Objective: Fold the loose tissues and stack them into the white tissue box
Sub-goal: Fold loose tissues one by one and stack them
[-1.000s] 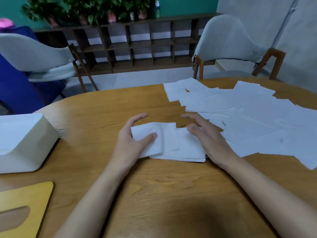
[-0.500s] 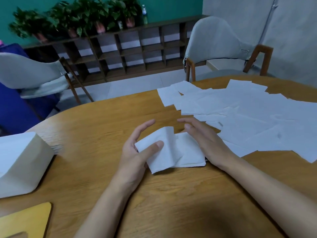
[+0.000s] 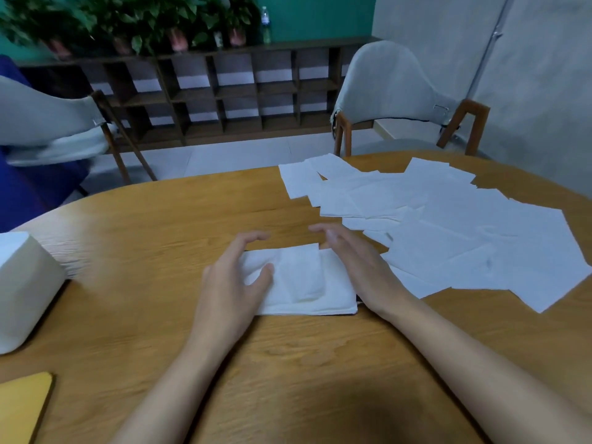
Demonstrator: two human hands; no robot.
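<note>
A small stack of folded white tissues [image 3: 304, 283] lies flat on the wooden table [image 3: 160, 238] in front of me. My left hand [image 3: 230, 283] is at the stack's left edge, with its thumb resting on the top tissue and its fingers arched loosely above the table. On the right edge, my right hand [image 3: 352, 264] lies with straight fingers against the stack. Several loose unfolded tissues [image 3: 448, 225] are spread over the table's right side. The white tissue box [image 3: 25, 290] stands at the left edge of the view, apart from both hands.
A yellow board [image 3: 22, 405] lies at the bottom left corner. Two grey chairs [image 3: 394, 91] stand beyond the table's far edge. Behind them is a dark wooden shelf [image 3: 224, 91] with potted plants on top.
My left hand had a tissue flap pinched and lifted; that flap now lies flat on the stack and the fingers have loosened. My right hand stayed at the right edge.
</note>
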